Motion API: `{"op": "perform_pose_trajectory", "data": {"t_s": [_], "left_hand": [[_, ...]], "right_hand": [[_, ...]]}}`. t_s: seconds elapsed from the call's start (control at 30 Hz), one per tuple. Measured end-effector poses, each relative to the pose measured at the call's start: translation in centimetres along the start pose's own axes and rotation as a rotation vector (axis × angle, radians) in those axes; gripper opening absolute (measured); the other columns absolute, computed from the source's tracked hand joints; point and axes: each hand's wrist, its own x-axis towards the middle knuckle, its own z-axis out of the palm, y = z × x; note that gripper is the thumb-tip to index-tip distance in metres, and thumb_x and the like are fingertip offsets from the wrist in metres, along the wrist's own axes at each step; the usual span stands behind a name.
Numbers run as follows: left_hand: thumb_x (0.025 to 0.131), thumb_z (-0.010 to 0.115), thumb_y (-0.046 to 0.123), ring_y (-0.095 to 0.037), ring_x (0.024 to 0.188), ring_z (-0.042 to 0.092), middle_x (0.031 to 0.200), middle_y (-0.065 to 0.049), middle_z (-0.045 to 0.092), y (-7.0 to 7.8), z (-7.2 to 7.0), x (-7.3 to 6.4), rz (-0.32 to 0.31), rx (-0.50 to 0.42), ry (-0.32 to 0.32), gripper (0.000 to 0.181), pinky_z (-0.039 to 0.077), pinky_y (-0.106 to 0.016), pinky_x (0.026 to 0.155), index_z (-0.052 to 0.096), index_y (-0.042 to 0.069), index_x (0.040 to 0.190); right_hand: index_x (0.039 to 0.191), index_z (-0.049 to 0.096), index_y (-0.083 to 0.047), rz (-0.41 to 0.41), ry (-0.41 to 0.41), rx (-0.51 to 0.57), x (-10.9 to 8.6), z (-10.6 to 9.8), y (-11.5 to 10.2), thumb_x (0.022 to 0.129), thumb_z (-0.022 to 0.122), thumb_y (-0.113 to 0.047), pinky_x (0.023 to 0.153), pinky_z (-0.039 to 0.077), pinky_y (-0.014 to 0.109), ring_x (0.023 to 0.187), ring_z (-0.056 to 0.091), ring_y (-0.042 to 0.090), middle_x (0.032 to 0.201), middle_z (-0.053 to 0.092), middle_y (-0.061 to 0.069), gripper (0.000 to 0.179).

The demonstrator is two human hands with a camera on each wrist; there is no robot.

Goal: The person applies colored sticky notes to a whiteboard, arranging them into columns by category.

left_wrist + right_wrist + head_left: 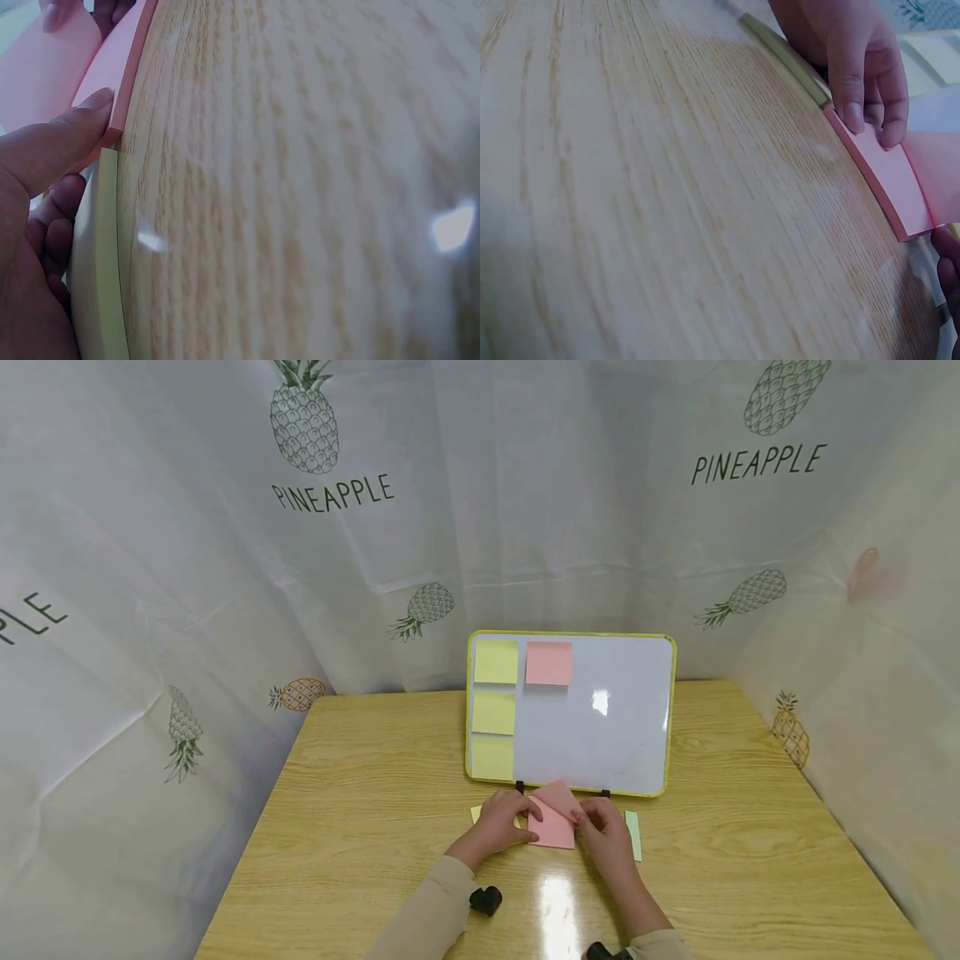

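A pink sticky note pad (551, 829) lies on the table just in front of the whiteboard. My left hand (501, 822) holds it at its left side, the thumb (94, 105) and a bent finger on its top. The top pink sticky note (557, 797) is lifted and folds back from the pad. At the right, my right hand (604, 837) pinches that sheet by its edge. Beneath the left hand, a yellow sticky note pad (111, 262) adjoins the pink one. A pale green sticky note pad (633, 835) is partly hidden behind the right hand.
The yellow-framed whiteboard (600, 735) leans on small black feet. Three yellow notes (494, 712) form its left column, with one pink note (548, 663) at the top beside them. Behind the wooden table (360, 793) hangs a pineapple-print curtain (540, 527).
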Motion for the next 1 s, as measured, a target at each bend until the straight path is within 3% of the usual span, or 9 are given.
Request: {"op": "perform_pose_trajectory", "data": {"t_s": [0.5, 0.73, 1.0], "left_hand": [[0.077, 0.083, 0.031, -0.006, 0.093, 0.045, 0.090, 0.017, 0.051, 0.0, 0.1, 0.0, -0.015, -0.015, 0.005, 0.021, 0.037, -0.032, 0.085, 0.069, 0.031, 0.093], [0.078, 0.083, 0.031, -0.007, 0.095, 0.046, 0.091, 0.017, 0.050, 0.1, 0.1, -0.1, -0.023, -0.019, -0.001, 0.020, 0.037, -0.034, 0.087, 0.069, 0.031, 0.093], [0.079, 0.082, 0.030, -0.011, 0.102, 0.047, 0.092, 0.017, 0.052, 0.4, -0.1, -0.2, -0.034, -0.027, -0.012, 0.019, 0.037, -0.037, 0.091, 0.070, 0.031, 0.094]], "right_hand": [[0.098, 0.065, -0.005, 0.048, -0.031, 0.001, 0.0, -0.3, -0.4, 0.096, 0.062, -0.011, 0.078, 0.047, 0.020, 0.091, 0.058, 0.012, 0.103, 0.062, 0.004, 0.007], [0.104, 0.063, -0.004, 0.057, -0.036, -0.034, -0.2, -0.6, -1.3, 0.099, 0.058, -0.014, 0.080, 0.048, 0.025, 0.093, 0.059, 0.016, 0.103, 0.064, 0.007, 0.012], [0.106, 0.062, -0.005, 0.044, -0.049, -0.044, 0.0, -0.9, -0.8, 0.101, 0.055, -0.020, 0.078, 0.048, 0.030, 0.095, 0.058, 0.017, 0.105, 0.064, 0.008, 0.017]]}}
